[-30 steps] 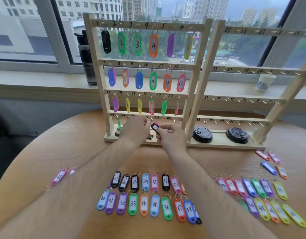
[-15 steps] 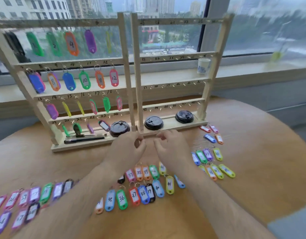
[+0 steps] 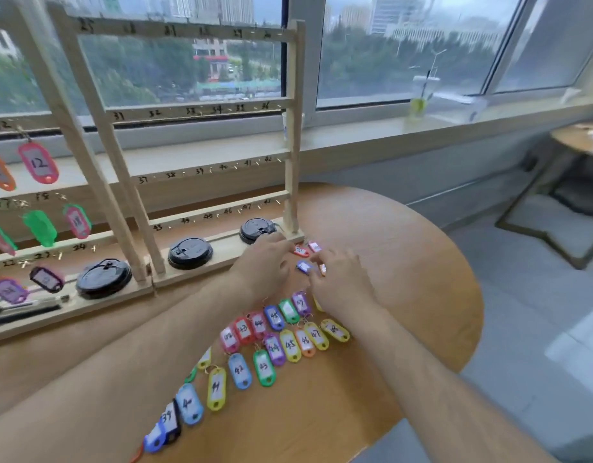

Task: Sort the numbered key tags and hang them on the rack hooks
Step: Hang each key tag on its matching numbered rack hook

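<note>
Two wooden racks stand side by side. The right rack (image 3: pixel 201 105) has bare hooks numbered 25 to 48. The left rack (image 3: pixel 64 121) carries hung tags such as pink 12 (image 3: pixel 38 163). A few loose tags lie at the right rack's foot: red (image 3: pixel 301 251), pink (image 3: pixel 314 246), blue (image 3: pixel 303 266) and orange (image 3: pixel 322 269). My left hand (image 3: pixel 265 262) stretches relaxed fingers to the red one. My right hand (image 3: pixel 341 275) curls its fingertips at the blue and orange tags; a pinch is not clear. Rows of tags numbered 39 to 48 (image 3: pixel 275 332) lie under my forearms.
Three black cup lids (image 3: pixel 189 252) sit on the rack bases, and a black pen (image 3: pixel 21 310) lies at the left. The round wooden table (image 3: pixel 405 262) drops off just right of my hands. A drink cup (image 3: pixel 423 95) stands on the windowsill.
My view swung right. Both hands left the left rack's bottom row, crossed the table and now reach the loose tags by the right rack's end post. The purple-black tag hangs there.
</note>
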